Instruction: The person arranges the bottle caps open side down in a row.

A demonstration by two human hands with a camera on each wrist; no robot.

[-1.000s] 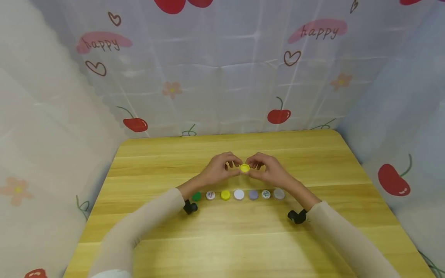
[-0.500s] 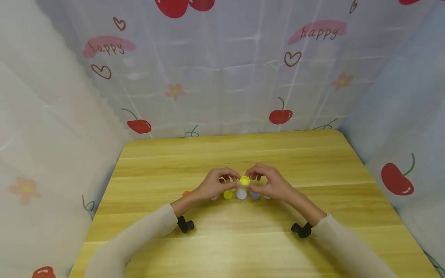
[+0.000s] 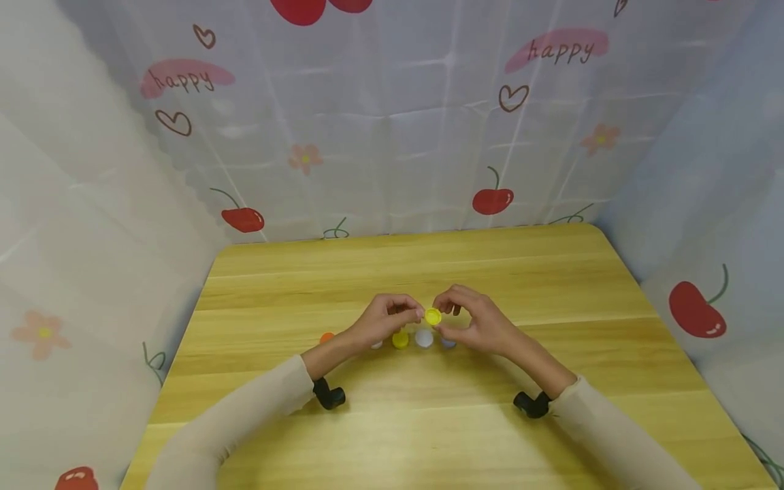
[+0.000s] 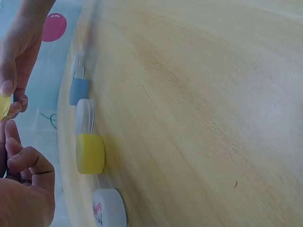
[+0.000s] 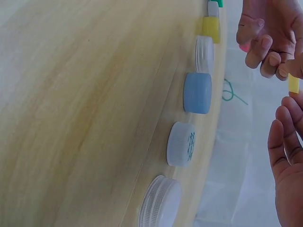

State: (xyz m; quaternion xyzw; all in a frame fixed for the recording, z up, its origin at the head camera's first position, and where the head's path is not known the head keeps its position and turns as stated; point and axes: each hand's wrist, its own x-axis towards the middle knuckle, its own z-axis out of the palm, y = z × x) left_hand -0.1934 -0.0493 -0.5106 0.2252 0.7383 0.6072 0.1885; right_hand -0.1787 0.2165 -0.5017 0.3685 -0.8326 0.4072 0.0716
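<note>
A yellow bottle cap (image 3: 433, 316), hollow side showing, is held above the table between both hands. My right hand (image 3: 484, 323) pinches it from the right with thumb and fingers. From the left, the thumb and forefinger of my left hand (image 3: 376, 323) pinch its edge, its other fingers curled. The right wrist view shows the yellow cap edge-on between the hands. Below stands a row of caps: an orange cap (image 3: 327, 337), another yellow cap (image 3: 401, 339), a white cap (image 3: 424, 337) and a bluish-purple cap (image 3: 449, 343). The hands partly cover this row in the head view.
In the right wrist view, a white cap with green print (image 5: 181, 144) and a clear-sided ribbed cap (image 5: 161, 201) stand nearest, a green cap (image 5: 216, 3) farthest. The wooden table (image 3: 422, 435) is bordered by patterned curtains (image 3: 392, 136). Black wrist cameras (image 3: 331, 395) sit below the wrists.
Both hands came down and nearer with the yellow cap, over the row of caps. In the last half second, the left thumb moved up towards the forefinger at the cap's edge.
</note>
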